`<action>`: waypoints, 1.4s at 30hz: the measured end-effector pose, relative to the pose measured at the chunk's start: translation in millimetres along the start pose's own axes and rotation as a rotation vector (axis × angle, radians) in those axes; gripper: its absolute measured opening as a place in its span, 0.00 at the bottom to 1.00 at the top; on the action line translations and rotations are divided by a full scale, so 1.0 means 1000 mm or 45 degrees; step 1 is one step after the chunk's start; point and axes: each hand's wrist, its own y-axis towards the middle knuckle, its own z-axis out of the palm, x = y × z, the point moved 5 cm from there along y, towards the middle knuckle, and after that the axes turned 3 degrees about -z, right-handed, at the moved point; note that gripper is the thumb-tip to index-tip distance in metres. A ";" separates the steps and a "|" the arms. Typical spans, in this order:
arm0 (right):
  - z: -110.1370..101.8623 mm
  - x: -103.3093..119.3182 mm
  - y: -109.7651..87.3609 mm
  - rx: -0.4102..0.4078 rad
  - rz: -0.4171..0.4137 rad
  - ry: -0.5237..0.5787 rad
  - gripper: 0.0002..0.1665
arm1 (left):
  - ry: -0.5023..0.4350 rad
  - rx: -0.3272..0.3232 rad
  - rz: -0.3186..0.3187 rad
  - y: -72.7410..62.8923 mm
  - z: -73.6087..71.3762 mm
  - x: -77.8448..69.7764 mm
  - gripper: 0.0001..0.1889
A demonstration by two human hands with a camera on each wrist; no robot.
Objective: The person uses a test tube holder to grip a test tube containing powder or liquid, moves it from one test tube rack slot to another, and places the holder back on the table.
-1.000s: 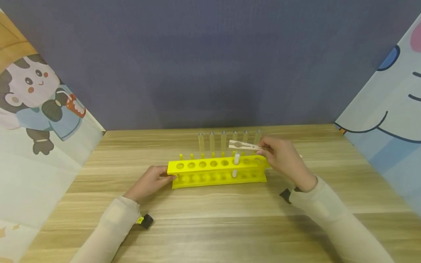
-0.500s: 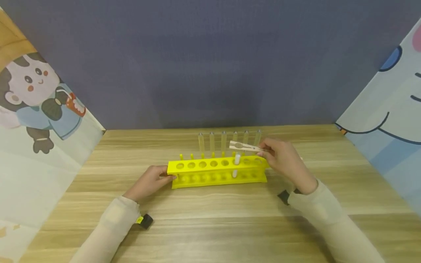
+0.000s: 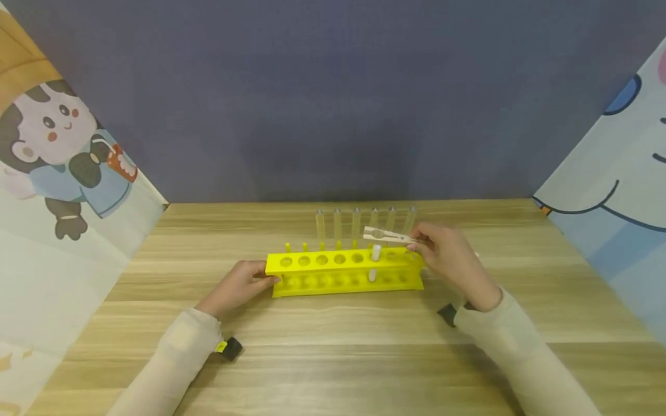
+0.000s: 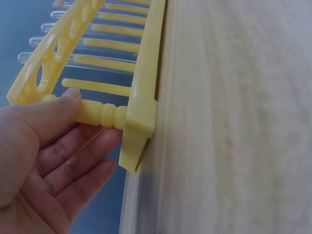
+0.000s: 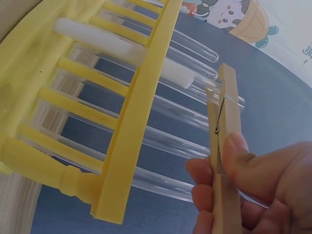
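A yellow test tube rack point(image 3: 312, 268) stands on the table, a row of holes along its top. My left hand point(image 3: 239, 286) grips its left end post point(image 4: 92, 111) between thumb and fingers. In my right hand point(image 3: 448, 254) I hold a wooden test tube clamp point(image 3: 387, 234), thumb and fingers round its handle. Its head points left, over the back of the rack. A white rod point(image 5: 112, 46) stands upright in one hole, right of the rack's middle. Several clear test tubes point(image 5: 165, 139) sit upside down on the pegs along the back.
The wood-grain table point(image 3: 322, 358) ends at a dark blue panel point(image 3: 333, 104) behind the rack. Cartoon-printed panels point(image 3: 67, 167) rise at both sides. Small black devices point(image 3: 230, 349) are worn at the wrists, low over the table.
My right hand and the clamp have dipped very slightly. The head view has shifted a little. Left hand, rack and white rod stay in place.
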 end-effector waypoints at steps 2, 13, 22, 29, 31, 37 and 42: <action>0.000 0.000 0.000 0.000 -0.006 0.001 0.07 | 0.003 0.000 -0.003 0.000 0.001 0.001 0.12; 0.002 0.001 -0.002 0.005 -0.011 -0.012 0.08 | 0.011 -0.005 -0.009 0.000 0.002 0.002 0.11; 0.004 0.001 0.000 0.017 -0.020 -0.028 0.08 | -0.003 -0.017 -0.016 -0.002 0.001 0.005 0.12; 0.008 -0.001 0.002 0.028 -0.018 -0.020 0.09 | 0.011 -0.016 -0.044 -0.003 -0.001 0.004 0.13; 0.009 -0.001 0.002 0.031 -0.025 -0.018 0.10 | 0.020 -0.012 -0.045 -0.003 -0.001 0.003 0.13; 0.012 -0.002 0.002 0.042 -0.016 -0.020 0.10 | 0.027 -0.006 -0.042 -0.002 -0.001 0.002 0.13; 0.014 -0.004 0.002 0.071 0.012 -0.010 0.09 | 0.017 -0.017 -0.034 -0.002 -0.001 0.003 0.12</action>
